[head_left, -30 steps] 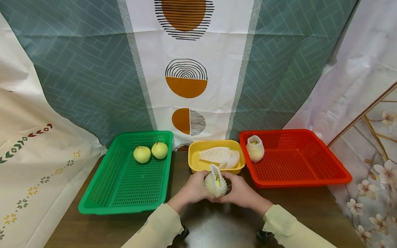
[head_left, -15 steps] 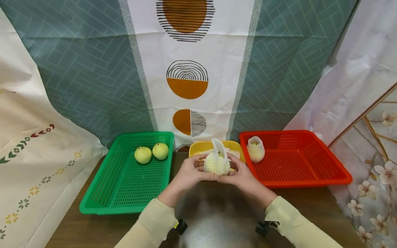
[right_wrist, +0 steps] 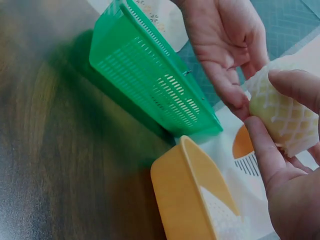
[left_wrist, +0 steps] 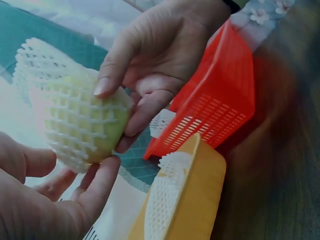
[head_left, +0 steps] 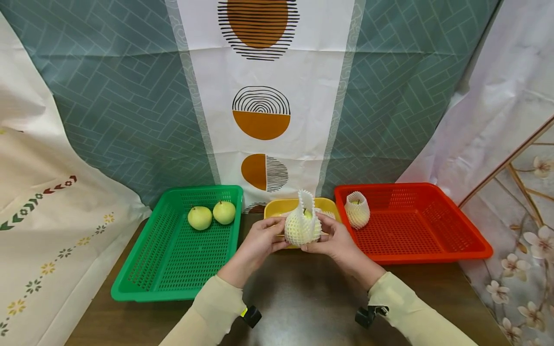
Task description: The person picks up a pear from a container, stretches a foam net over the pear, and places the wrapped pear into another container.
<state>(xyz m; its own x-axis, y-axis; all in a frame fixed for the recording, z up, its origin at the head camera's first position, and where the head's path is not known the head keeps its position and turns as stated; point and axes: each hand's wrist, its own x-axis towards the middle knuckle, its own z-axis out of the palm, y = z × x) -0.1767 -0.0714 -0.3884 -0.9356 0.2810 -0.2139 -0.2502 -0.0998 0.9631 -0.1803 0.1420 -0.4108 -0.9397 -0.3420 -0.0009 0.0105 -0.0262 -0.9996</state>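
Over the front of the yellow tray (head_left: 273,207), a yellow-green pear (head_left: 304,228) in a white foam net is held up, stem end showing, with one flap of net rising above it. My right hand (head_left: 337,239) grips it from the right, thumb across the near side and fingers behind. My left hand (head_left: 259,239) is at its left. In the left wrist view, the left fingertips (left_wrist: 107,167) touch the pear's lower end while the left thumb stands off from it. Loose foam nets (left_wrist: 165,200) lie in the tray, partly hidden by the hands in the head view.
A green basket (head_left: 173,288) with two bare pears (head_left: 200,218) stands at the left. At the right, a red basket (head_left: 433,256) has a netted pear (head_left: 357,214) in its left side. Patterned cloth (head_left: 130,120) hangs behind the brown table (head_left: 298,298).
Both hands have raised the netted pear over the tray, and it has turned a little. In the last half second, the left thumb has come away from the pear's near side.
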